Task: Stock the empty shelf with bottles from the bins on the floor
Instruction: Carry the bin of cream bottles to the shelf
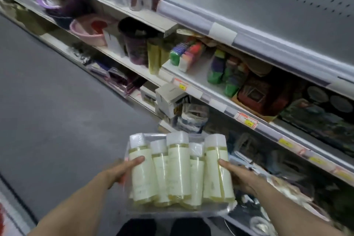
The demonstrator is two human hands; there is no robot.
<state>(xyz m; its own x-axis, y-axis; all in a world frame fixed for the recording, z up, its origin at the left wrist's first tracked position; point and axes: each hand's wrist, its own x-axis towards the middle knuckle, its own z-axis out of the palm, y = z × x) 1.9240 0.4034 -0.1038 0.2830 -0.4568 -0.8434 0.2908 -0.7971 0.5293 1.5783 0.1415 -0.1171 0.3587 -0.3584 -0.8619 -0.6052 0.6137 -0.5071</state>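
A clear plastic-wrapped pack of several pale yellow bottles with white caps (pixel 178 170) is held in front of me at waist height, caps pointing away. My left hand (pixel 122 170) grips its left side, thumb on top of the leftmost bottle. My right hand (pixel 239 174) grips the right side, thumb lying along the rightmost bottle. The empty grey shelf (pixel 268 17) with a pegboard back is up at the right, well above the pack. No bin shows in view.
Stocked shelves run along the right: sponges and green packs (pixel 193 53), a pink basin (pixel 88 32), a dark cup (pixel 136 44), boxes (pixel 170 99) lower down. Grey aisle floor (pixel 57 111) spreads to the left. My dark trouser legs (pixel 162 228) show below the pack.
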